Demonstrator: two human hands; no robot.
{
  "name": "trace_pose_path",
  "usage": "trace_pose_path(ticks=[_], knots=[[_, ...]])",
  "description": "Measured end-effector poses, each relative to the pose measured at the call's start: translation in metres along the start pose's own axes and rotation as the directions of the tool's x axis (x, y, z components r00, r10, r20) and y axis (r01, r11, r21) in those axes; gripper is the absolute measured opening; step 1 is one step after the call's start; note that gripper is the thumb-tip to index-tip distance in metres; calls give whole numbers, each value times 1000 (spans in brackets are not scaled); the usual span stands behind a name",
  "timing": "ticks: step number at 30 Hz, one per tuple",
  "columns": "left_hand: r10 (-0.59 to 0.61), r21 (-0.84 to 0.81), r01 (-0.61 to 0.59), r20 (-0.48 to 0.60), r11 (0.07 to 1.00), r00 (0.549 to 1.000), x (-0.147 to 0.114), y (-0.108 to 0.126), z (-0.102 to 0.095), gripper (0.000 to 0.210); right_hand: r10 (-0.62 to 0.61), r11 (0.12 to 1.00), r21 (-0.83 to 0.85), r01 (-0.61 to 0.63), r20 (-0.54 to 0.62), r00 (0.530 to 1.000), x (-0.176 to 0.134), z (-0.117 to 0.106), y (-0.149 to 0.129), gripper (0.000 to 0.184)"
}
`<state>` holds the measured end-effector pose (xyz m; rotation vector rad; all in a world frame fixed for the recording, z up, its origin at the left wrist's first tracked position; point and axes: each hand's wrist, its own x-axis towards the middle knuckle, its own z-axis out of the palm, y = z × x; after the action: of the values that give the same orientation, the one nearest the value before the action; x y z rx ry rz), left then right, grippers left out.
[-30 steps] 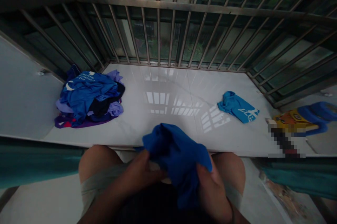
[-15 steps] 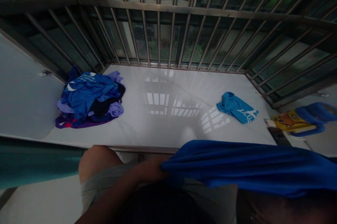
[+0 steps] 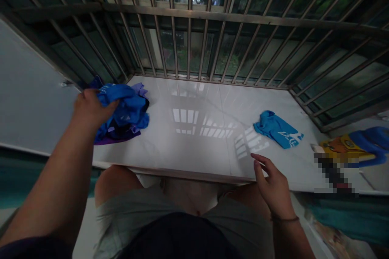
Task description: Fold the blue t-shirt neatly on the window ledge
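My left hand (image 3: pixel 92 107) is at the pile at the left end of the white ledge, its thumb and fingers around a bright blue shirt (image 3: pixel 126 105) that lies bunched on top. Some of its fingertips are hidden by the cloth. Under the shirt, dark and purple clothes (image 3: pixel 127 135) stick out. My right hand (image 3: pixel 272 184) hovers over the ledge's front edge, holding nothing, with fingers apart. Beyond it, a folded teal-blue shirt (image 3: pixel 279 129) with white lettering lies on the right part of the ledge.
The white ledge (image 3: pixel 194 149) runs below a window with metal bars (image 3: pixel 190 48). A yellow and blue container (image 3: pixel 349 145) stands at the far right, near a pixelated dark object (image 3: pixel 334 174). My knees are against the ledge's front; teal curtains hang at both sides.
The blue shirt, stretched across my lap before, now lies on the left pile with my left hand at it. My right hand has come into view, free of cloth.
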<state>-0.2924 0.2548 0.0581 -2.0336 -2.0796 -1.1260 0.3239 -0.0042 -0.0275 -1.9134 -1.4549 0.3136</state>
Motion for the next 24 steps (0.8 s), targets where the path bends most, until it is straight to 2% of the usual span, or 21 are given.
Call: trace_pose_path(ticks=[2, 3, 5, 7, 8, 11, 14, 16, 19, 24], knots=[[8, 214, -16, 36, 977, 999, -27, 0, 20, 88, -35, 998, -49, 35, 4, 999, 7, 8, 14, 46], [31, 226, -57, 119, 972, 992, -49, 1, 36, 80, -60, 995, -78, 60, -4, 998, 12, 12, 21, 45], [90, 136, -141, 325, 981, 941, -102, 8, 73, 71, -144, 981, -137, 140, -26, 989, 20, 22, 33, 44], [113, 63, -161, 472, 985, 874, -157, 17, 108, 67, -261, 949, -191, 249, -37, 965, 27, 37, 43, 43], [115, 67, -172, 506, 983, 855, -181, 21, 121, 67, -319, 929, -210, 305, -35, 947, 29, 46, 47, 42], [93, 160, -188, 469, 969, 878, -227, 35, 142, 69, -438, 875, -222, 430, 14, 899, 26, 81, 51, 40], [71, 197, -178, 453, 964, 889, -235, 41, 140, 69, -471, 848, -252, 466, 43, 881, 13, 115, 48, 37], [57, 201, -167, 461, 965, 886, -231, 42, 137, 69, -469, 844, -288, 452, 11, 883, 4, 129, 47, 36], [55, 206, -169, 466, 964, 883, -226, 42, 134, 69, -457, 856, -288, 429, -36, 889, -2, 136, 47, 35], [74, 210, -184, 443, 960, 893, -228, 41, 136, 69, -449, 859, -303, 412, -62, 891, -3, 136, 49, 34]])
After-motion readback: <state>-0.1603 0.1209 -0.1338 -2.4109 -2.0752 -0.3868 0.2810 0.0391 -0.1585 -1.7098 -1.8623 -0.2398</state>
